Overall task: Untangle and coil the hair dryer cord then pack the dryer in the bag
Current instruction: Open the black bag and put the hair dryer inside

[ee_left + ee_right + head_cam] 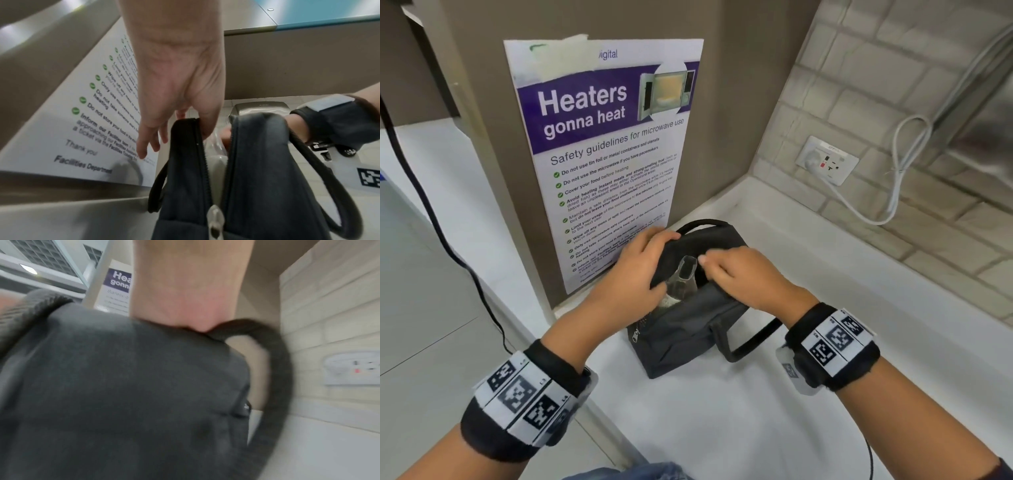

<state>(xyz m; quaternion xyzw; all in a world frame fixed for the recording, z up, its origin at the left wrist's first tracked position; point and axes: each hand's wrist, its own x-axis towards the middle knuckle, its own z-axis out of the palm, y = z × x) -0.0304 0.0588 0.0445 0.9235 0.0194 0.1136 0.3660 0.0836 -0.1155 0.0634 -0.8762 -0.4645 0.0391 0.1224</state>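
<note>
- Head view: a dark grey bag (688,329) stands on the white counter (722,411), near the left edge, just in front of a microwave safety poster (602,154) stuck to the brown wall panel.
- The bag's top zip is undone and its mouth is held apart by both hands.
- The left hand (633,270) grips the far-left lip of the opening: in the left wrist view the thumb hooks over the zip edge while the other fingers (148,142) hang outside the fabric.
- The right hand (743,274) pinches the near-right lip, fingers curled over the cloth; the right wrist view is blurred and shows little more than the bag's side and one carry strap (275,369).
- Inside the mouth, between the two hands, sits something wrapped in clear plastic (681,281); a pale, dark-faced part pokes up from it. Whether this is the hair dryer I cannot tell for certain, and no cord shows in the bag.
- The zip pull (636,337) hangs at the near-left end of the bag.
- A second strap (750,346) loops out on the counter to the near right.
- Far right, a wall socket (827,159) on the tiled wall has a white cable (893,192) plugged in.
</note>
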